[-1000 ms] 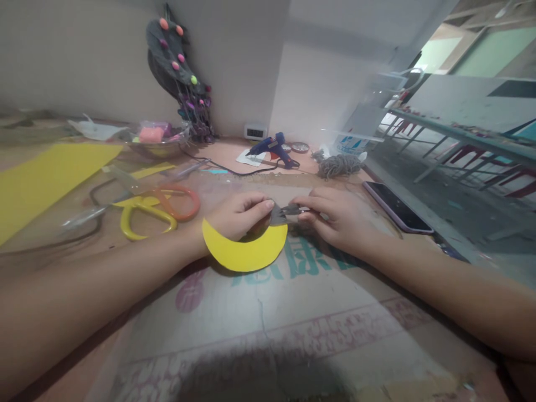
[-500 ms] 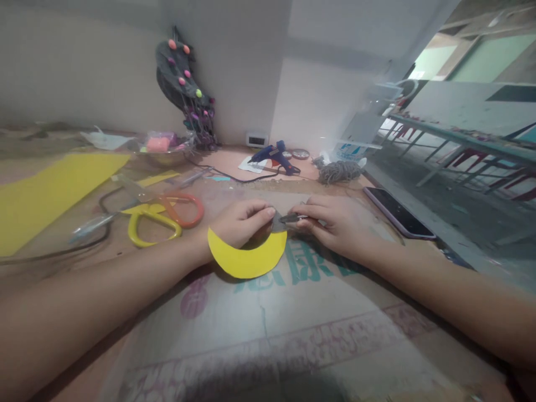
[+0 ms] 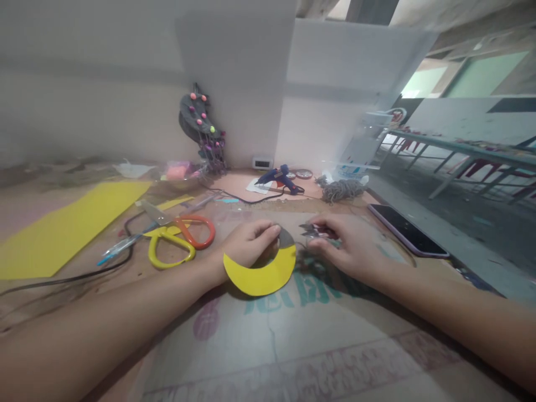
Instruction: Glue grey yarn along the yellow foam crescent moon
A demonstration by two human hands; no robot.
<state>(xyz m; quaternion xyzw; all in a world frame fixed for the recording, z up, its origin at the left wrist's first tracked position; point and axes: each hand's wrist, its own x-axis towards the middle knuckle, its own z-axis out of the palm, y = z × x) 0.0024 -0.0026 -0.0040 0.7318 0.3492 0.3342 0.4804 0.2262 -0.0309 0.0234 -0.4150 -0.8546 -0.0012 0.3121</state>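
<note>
A yellow crescent cut-out is pinched near its upper end in my left hand. That end is covered by a grey wrap, which looks like yarn. In my right hand is a small pair of thread snips, its two pointed blades spread and facing left. A short gap lies between the blade tips and the grey end. My right fingers partly hide the snips' body. Both hands are just above the printed cardboard.
Scissors with orange and yellow handles lie left, near a yellow sheet and a pen. Behind are a blue glue gun, grey yarn and a decorated grey crescent. A phone lies right.
The snips have moved away from the grey end to the right, and their blades have spread. My left hand still holds the crescent. The whole view has shifted, with things sitting lower.
</note>
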